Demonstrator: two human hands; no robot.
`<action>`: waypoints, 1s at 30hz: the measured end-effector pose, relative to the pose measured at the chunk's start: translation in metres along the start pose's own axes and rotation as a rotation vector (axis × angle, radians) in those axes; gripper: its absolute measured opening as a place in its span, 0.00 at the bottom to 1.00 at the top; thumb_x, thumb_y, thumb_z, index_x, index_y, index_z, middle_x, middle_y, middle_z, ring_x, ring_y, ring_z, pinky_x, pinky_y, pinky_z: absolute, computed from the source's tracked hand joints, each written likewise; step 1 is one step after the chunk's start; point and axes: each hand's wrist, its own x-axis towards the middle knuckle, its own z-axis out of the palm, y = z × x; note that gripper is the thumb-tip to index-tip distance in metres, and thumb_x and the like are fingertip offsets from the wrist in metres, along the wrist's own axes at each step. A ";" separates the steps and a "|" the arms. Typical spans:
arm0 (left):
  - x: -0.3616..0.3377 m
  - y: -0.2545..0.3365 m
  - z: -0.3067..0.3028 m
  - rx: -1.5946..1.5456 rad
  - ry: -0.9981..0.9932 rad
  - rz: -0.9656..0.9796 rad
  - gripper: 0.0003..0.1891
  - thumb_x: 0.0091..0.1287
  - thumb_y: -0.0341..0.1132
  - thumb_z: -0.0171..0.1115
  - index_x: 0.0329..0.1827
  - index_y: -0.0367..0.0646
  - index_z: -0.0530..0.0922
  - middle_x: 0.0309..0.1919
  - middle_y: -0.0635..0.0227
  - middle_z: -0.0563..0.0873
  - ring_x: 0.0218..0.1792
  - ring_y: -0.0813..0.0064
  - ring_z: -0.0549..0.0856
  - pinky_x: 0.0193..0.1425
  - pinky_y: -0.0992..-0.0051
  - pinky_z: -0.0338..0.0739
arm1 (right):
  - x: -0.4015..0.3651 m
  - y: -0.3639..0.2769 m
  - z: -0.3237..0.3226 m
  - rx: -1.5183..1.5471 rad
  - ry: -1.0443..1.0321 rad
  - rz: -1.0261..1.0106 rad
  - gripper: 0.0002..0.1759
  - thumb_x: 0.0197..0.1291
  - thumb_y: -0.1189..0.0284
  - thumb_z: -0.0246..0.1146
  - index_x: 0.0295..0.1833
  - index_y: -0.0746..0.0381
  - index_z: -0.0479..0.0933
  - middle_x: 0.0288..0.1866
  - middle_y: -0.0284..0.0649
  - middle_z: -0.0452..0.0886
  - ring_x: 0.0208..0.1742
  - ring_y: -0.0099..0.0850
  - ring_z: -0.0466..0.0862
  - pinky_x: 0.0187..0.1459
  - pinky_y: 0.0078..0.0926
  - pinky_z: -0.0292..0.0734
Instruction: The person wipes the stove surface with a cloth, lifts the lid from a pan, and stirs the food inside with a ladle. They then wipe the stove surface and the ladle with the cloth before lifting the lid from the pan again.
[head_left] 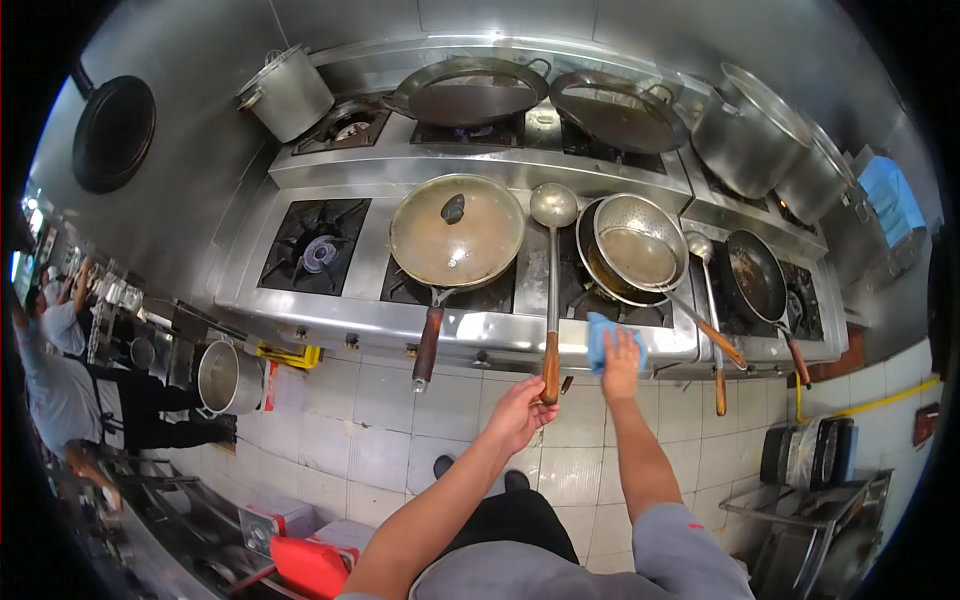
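Note:
My left hand (518, 414) has its fingers at the wooden handle end of a long ladle (553, 280). The ladle's bowl rests on the stove between a lidded frying pan (457, 232) and a perforated metal strainer (640, 245). Under my right hand (621, 368) a blue cloth (602, 342) is gripped against the stove's front edge. The strainer sits over a dark pan (585, 262) on a burner, its wooden handle pointing towards me on the right. A second ladle (712, 300) lies just beyond that handle.
A small black frying pan (757, 275) stands at the right, with large pots (750, 135) behind it. Two wide pans (470, 95) occupy the rear burners. A burner (318, 250) at the left shows its grate. Other people (65, 400) are at the far left.

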 end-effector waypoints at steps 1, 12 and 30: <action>0.002 -0.005 -0.002 0.016 0.019 0.001 0.18 0.65 0.36 0.54 0.56 0.42 0.64 0.36 0.63 0.76 0.34 0.69 0.79 0.37 0.71 0.77 | -0.001 0.020 -0.005 0.000 0.022 0.068 0.35 0.47 0.83 0.52 0.65 0.57 0.62 0.67 0.47 0.61 0.69 0.46 0.58 0.68 0.42 0.51; 0.037 -0.068 -0.047 -0.035 0.172 0.114 0.18 0.63 0.35 0.55 0.55 0.44 0.65 0.42 0.62 0.73 0.37 0.65 0.78 0.36 0.69 0.78 | -0.132 0.073 -0.050 1.110 -0.212 0.904 0.17 0.49 0.78 0.52 0.47 0.67 0.71 0.40 0.42 0.77 0.42 0.33 0.77 0.46 0.29 0.72; -0.171 -0.194 -0.291 1.300 0.684 0.086 0.23 0.56 0.48 0.60 0.48 0.40 0.78 0.40 0.52 0.83 0.43 0.57 0.82 0.50 0.66 0.75 | -0.034 0.102 -0.057 1.653 0.048 0.716 0.40 0.60 0.65 0.59 0.72 0.54 0.44 0.66 0.49 0.61 0.62 0.42 0.68 0.59 0.40 0.66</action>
